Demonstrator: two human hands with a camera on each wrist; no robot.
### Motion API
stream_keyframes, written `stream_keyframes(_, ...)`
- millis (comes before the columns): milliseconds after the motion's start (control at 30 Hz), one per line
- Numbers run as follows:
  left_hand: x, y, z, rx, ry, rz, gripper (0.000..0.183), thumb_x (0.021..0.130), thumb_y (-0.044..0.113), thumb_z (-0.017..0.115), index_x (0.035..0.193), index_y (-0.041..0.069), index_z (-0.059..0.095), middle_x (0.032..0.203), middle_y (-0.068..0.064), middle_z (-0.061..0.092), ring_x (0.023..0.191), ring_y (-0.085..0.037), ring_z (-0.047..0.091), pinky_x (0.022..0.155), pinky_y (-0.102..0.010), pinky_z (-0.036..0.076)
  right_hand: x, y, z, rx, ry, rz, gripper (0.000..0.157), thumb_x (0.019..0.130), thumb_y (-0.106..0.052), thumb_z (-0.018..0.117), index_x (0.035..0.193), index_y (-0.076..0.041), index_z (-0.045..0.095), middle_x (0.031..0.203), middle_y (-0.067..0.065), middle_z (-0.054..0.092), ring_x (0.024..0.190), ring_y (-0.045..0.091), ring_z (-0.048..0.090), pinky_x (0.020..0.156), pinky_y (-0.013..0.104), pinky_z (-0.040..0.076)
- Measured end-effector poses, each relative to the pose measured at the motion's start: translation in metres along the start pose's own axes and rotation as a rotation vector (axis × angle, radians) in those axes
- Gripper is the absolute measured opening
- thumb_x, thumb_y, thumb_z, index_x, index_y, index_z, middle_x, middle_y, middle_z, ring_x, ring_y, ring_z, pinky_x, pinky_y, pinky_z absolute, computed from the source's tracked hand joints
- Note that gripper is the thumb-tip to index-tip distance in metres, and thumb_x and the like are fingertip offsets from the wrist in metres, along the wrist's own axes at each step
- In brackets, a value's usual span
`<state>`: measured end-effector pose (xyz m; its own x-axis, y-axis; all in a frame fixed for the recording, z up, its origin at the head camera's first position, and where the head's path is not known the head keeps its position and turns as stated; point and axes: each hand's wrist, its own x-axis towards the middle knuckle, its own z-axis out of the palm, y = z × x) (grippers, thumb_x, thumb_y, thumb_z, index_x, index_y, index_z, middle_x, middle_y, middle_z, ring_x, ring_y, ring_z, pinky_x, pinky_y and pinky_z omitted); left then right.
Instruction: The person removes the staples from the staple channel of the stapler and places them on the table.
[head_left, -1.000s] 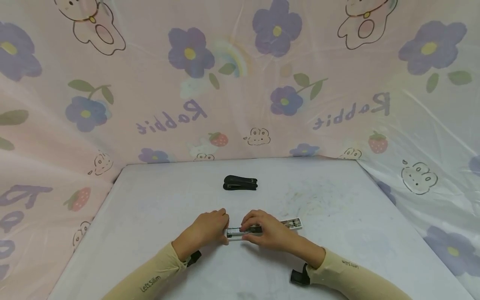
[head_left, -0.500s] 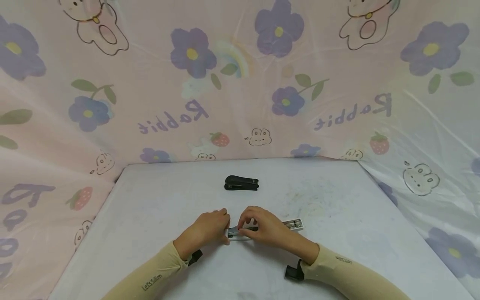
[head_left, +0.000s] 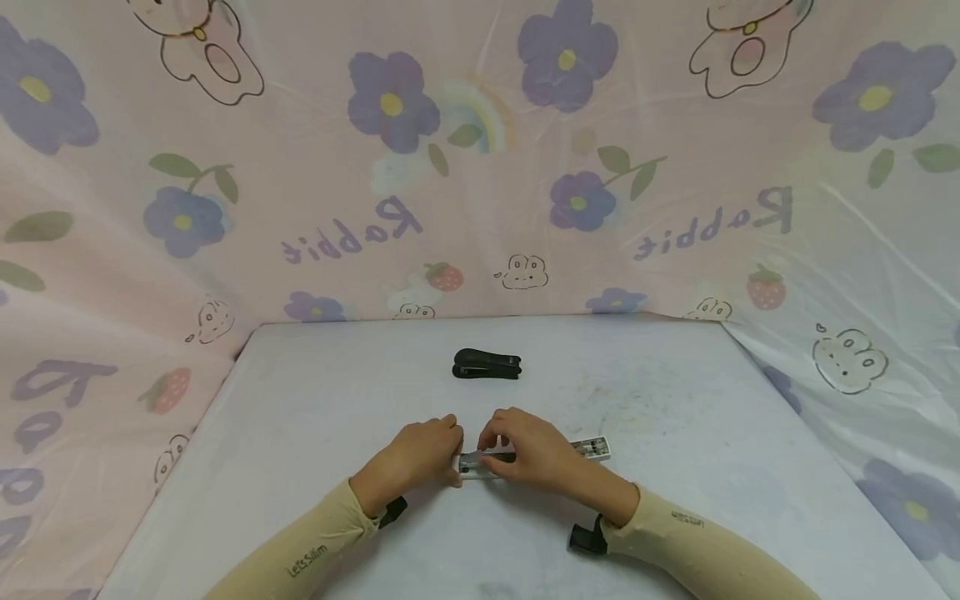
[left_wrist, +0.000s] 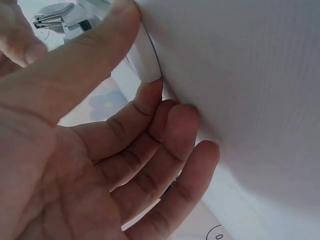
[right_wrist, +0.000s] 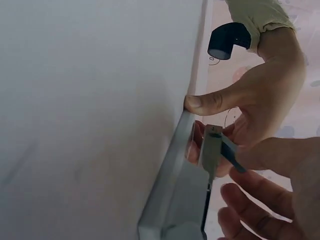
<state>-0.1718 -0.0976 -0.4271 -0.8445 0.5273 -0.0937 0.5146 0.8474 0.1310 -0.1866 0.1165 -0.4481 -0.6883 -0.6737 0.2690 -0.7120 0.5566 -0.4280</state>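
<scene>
A long white stapler [head_left: 597, 448], folded open with its metal parts showing, lies across the front middle of the table. My left hand [head_left: 420, 454] grips its left end, thumb on one side and fingertips on the other, as the left wrist view shows. Over the middle of the stapler, my right hand [head_left: 536, 448] covers part of the rail. In the right wrist view, its thumb and index finger pinch a small blue-grey piece [right_wrist: 231, 153] beside the metal rail end [right_wrist: 212, 145]; I cannot tell what kind of part this is. The remaining right fingers are bent beneath.
A black stapler [head_left: 486, 365] lies farther back on the white table [head_left: 337, 375]. Patterned fabric [head_left: 480, 183] hangs behind the table and along both sides. Black wrist mounts [head_left: 587, 539] sit under the sleeves.
My right fingers have risen from the rail into a pinch, and a grey part now shows near the stapler's left end. The left hand keeps its hold. The head view shifts slightly.
</scene>
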Motion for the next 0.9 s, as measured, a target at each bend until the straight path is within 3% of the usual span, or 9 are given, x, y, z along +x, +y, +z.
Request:
stream_keyframes(367,0.001,-0.002,0.002,-0.021,-0.014,-0.015,0.04,0.071,0.036,0.092,0.084,0.015,0.06,0.083,0.005,0.048,0.071,-0.011,0.048,0.06,-0.03,0.045,-0.02,0.0,-0.011,0.028,0.047,-0.049,0.016,0.089,-0.027,0.077,0.099,-0.025,0.063,0.093,-0.014,0.061,0.083,0.011,0.058,0.071,0.021,0.047)
stream_keyframes(600,0.002,-0.003,0.004,-0.004,-0.019,-0.027,0.041,0.071,0.038,0.091,0.086,0.015,0.061,0.084,0.005,0.048,0.072,-0.01,0.047,0.061,-0.03,0.046,-0.034,-0.007,-0.012,-0.007,0.011,-0.065,0.017,0.088,-0.03,0.078,0.098,-0.024,0.066,0.092,-0.015,0.061,0.084,0.005,0.057,0.077,0.024,0.049)
stream_keyframes(900,-0.001,-0.006,0.006,-0.023,-0.015,-0.01,0.041,0.074,0.039,0.089,0.087,0.016,0.059,0.084,0.004,0.049,0.072,-0.01,0.045,0.062,-0.03,0.044,-0.043,-0.012,-0.001,-0.163,-0.091,-0.099,0.014,0.088,-0.034,0.076,0.095,-0.027,0.067,0.09,-0.019,0.058,0.085,-0.001,0.05,0.078,0.024,0.045)
